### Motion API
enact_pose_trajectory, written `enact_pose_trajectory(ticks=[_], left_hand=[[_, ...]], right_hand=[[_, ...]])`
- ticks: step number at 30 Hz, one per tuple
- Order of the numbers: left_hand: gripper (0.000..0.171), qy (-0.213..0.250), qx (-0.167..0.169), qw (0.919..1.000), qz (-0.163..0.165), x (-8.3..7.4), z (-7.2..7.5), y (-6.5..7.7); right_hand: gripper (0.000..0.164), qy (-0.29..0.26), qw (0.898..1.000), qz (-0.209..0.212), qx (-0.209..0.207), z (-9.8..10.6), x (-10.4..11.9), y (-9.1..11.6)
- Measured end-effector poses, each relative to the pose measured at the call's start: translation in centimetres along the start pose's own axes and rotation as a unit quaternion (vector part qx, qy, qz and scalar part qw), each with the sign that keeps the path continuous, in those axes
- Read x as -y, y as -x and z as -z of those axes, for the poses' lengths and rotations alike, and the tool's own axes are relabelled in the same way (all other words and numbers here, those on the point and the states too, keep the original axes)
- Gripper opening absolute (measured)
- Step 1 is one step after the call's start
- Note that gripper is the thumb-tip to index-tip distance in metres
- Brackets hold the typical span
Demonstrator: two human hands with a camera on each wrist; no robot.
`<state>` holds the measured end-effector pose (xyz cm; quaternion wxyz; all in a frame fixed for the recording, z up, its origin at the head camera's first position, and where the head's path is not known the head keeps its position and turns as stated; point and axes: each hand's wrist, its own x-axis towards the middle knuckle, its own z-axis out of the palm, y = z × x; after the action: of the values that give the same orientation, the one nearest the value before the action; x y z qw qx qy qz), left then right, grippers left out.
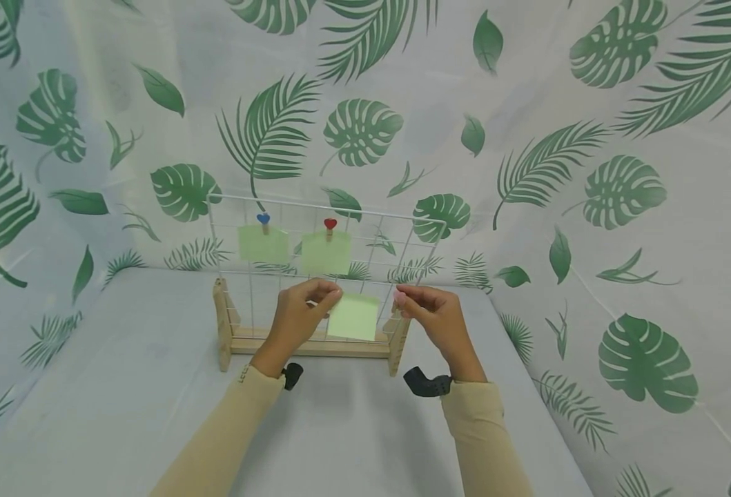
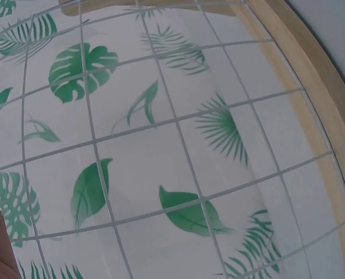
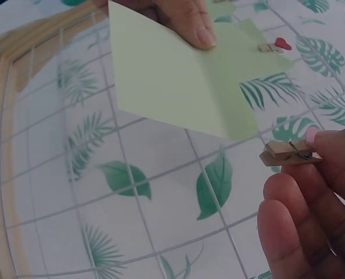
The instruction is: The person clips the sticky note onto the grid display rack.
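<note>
My left hand pinches a pale green paper note by its upper left corner, in front of the lower part of a white wire grid. Between the thumb and fingers of my right hand is a small wooden clothespin with a pink ornament. Its jaws point toward the note, a short distance from the paper's edge in the right wrist view. Only a sliver of the left hand shows in the left wrist view, and the note is out of that frame.
Higher on the grid hang two green notes, one under a blue heart clothespin, the other under a red heart clothespin. A wooden stand carries the grid on a white table. Leaf-patterned cloth surrounds the table.
</note>
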<state>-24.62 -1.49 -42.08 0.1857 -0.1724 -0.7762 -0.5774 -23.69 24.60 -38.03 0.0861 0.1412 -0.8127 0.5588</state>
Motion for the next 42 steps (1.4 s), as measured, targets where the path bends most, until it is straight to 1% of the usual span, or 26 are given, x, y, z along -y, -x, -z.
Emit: enact_pose_trajectory(ticks=[6, 16, 21, 29, 36, 42], left_hand=[[0.009, 0.006, 0.003, 1.0, 0.004, -0.2, -0.1, -0.1], [0.01, 0.004, 0.008, 0.9999, -0.009, -0.4, -0.3, -0.4], [0.01, 0.006, 0.005, 0.9998, -0.016, -0.6, -0.4, -0.6], [0.011, 0.001, 0.005, 0.9999, -0.014, -1.1, -0.4, -1.0], [0.011, 0.008, 0.005, 0.9998, -0.015, -1.7, -0.5, -1.3], [0.012, 0.013, 0.009, 0.9999, -0.006, -2.2, -0.6, -1.6]], right_hand=[[0.024, -0.008, 1.0, 0.017, 0.0, 0.1, 0.2, 0.0], [0.019, -0.01, 0.999, 0.042, -0.007, 0.2, 0.4, -0.2], [0.019, -0.007, 0.999, 0.045, -0.009, 0.2, 0.4, -0.3], [0.021, -0.005, 0.999, 0.046, -0.007, 0.5, 0.5, -0.3], [0.021, -0.009, 0.998, 0.058, -0.001, 0.9, 0.9, -0.4], [0.023, -0.011, 0.998, 0.059, -0.004, 1.0, 1.3, -0.6]])
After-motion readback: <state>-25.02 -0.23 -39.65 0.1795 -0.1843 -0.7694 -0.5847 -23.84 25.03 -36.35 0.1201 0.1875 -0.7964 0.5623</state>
